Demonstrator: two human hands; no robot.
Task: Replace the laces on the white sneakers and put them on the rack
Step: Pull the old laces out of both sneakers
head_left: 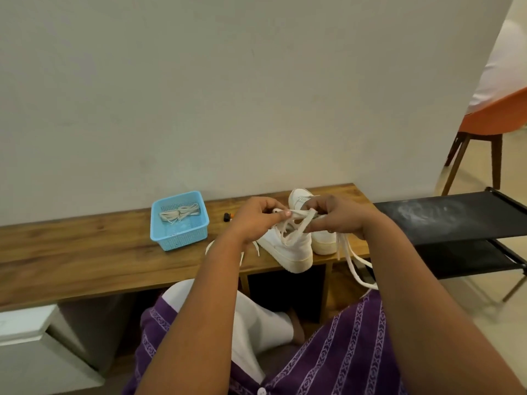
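Presently, the left hand (256,216) and right hand (339,215) are pinching the white lace (299,213) at frame centre above the sneakers (288,248); even tension is advisable.

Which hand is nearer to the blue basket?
Left. The left hand is just right of the blue basket; the right hand is farther right.

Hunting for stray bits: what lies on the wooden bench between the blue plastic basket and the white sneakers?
In the head view, a small black and orange object lies on the wooden bench between them.
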